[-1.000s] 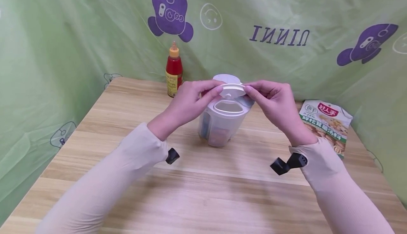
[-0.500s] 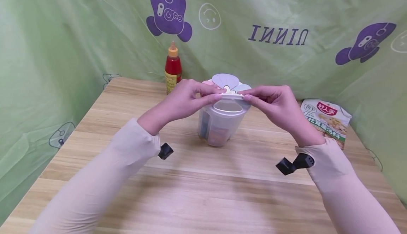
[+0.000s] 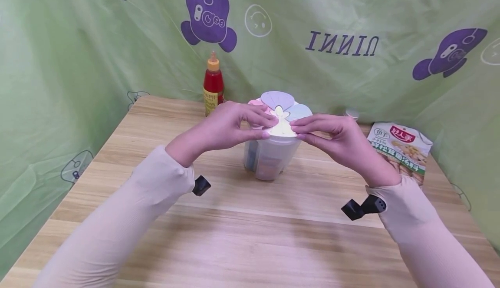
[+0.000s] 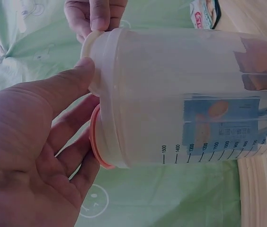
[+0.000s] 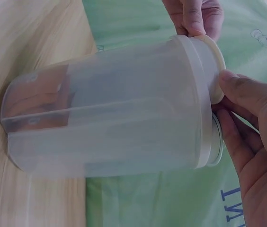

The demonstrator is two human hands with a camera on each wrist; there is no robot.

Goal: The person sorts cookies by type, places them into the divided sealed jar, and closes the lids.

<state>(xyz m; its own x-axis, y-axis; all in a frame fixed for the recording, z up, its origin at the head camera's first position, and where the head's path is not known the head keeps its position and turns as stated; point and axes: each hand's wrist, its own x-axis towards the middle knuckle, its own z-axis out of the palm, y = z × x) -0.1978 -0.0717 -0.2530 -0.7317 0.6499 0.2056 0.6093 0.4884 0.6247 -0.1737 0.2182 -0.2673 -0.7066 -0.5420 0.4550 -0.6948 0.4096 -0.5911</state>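
A translucent storage canister (image 3: 271, 160) with measuring marks stands upright on the table; blue and orange-brown packets show through its wall. Petal-shaped lid flaps in lilac (image 3: 278, 100), blue and pink surround its top. The pale yellow front flap (image 3: 283, 128) lies down over its opening. My left hand (image 3: 232, 125) presses that flap from the left, thumb at the front rim and fingers on top. From the right, my right hand (image 3: 337, 142) touches the same flap, thumb at its edge (image 5: 222, 78). Some fingertips are partly hidden in the wrist views.
A red sauce bottle (image 3: 213, 86) with a yellow cap stands at the back left of the canister. To the right lies a white and green food pouch (image 3: 402, 149). A small clear round object (image 3: 352, 114) is behind the right hand. Green cloth (image 3: 332, 75) hangs behind the table.
The front flap has swung down from raised to flat over the opening. Both hands have followed it, going from pinching its raised edge to pressing on it. The canister stays in place.
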